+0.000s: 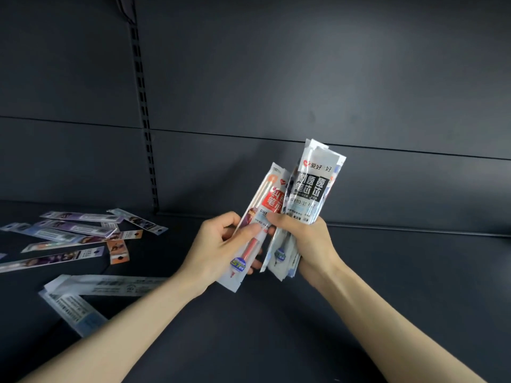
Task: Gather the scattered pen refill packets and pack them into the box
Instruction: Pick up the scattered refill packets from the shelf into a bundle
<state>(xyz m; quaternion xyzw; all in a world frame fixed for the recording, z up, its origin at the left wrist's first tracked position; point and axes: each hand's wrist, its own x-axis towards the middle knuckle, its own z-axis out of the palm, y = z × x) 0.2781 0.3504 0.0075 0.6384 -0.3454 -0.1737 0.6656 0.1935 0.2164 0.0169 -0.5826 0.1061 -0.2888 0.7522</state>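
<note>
Loose packets (80, 239): a scatter of long, narrow refill packets lies flat on the dark shelf (387, 286) at far left, some overlapping; these are not yet gathered.
Nearest pair (83, 294): two pale packets lie crossed just left of the left forearm, barcode side up.
Left hand (218, 250): closed around one red-labelled refill packet (257, 217), thumb across its face, held upright and tilted toward the other hand, probably to join the stack.
Right hand (309, 244): fingers wrapped tight around a thick bundle of packets (309, 189), upright so edges line up.
Box: not in view, so packing looks some way off.
</note>
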